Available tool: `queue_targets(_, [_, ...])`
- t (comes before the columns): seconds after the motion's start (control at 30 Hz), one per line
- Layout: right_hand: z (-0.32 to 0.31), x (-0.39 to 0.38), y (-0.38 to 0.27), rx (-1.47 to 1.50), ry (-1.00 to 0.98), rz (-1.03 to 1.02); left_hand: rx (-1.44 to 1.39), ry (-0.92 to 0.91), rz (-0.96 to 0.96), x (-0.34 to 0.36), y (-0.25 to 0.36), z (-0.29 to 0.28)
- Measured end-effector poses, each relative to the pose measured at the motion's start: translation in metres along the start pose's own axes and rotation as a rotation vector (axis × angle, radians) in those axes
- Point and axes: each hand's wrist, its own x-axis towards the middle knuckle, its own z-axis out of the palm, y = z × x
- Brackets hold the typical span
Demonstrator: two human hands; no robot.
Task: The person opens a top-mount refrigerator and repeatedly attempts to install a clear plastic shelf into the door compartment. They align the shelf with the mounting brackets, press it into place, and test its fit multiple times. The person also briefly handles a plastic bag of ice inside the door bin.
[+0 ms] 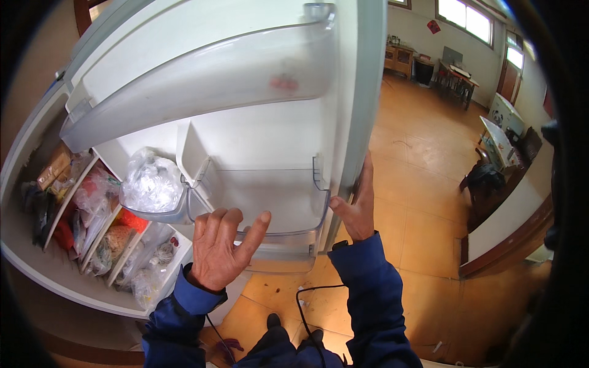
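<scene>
The door (359, 92), at eleven o'clock, stands open: opening looks done, shutting not. At four, the right hand (358, 210) grips its edge, thumb inside. At eight, the left hand (219, 248), fingers loosely spread, holds nothing; whether it touches the lower bin (294, 232), I cannot tell. Toward nine, bags (147, 285) crowd the fridge (61, 291).
</scene>
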Motion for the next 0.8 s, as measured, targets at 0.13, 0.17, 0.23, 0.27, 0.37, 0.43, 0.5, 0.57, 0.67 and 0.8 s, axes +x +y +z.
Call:
queue_targets(0.13, [0.002,0.003,0.002,-0.124,0.022,-0.007,-0.008,0.016,-0.009,0.001,0.003,0.002])
queue_targets(0.17, [0.004,0.003,0.003,-0.174,0.04,0.02,-0.016,0.023,0.006,0.002,0.005,0.004])
queue_targets(0.23, [0.005,0.003,0.004,-0.275,0.04,-0.007,-0.027,0.047,0.03,0.006,0.008,0.011])
queue_targets(0.27, [0.004,0.003,0.004,-0.268,0.042,-0.019,-0.027,0.095,0.042,0.008,0.008,0.013])
queue_targets(0.37, [0.003,0.002,0.005,-0.317,0.04,-0.021,-0.004,0.141,0.08,0.013,0.007,0.016])
queue_targets(0.43, [0.001,0.002,0.007,-0.321,0.036,-0.026,-0.018,0.027,0.056,0.013,0.007,0.008])
queue_targets(0.5, [0.001,0.002,0.008,-0.257,0.034,-0.018,-0.046,-0.06,0.038,0.013,0.006,-0.002])
queue_targets(0.57, [-0.001,0.001,0.008,-0.291,0.024,-0.049,-0.081,-0.144,0.013,0.017,0.004,-0.009])
queue_targets(0.67, [-0.006,0.0,0.008,-0.321,0.008,-0.074,-0.1,-0.127,0.016,0.024,0.004,-0.014])
queue_targets(0.8, [-0.015,-0.003,0.008,-0.375,-0.018,-0.077,-0.098,-0.129,0.033,0.029,0.005,-0.018])
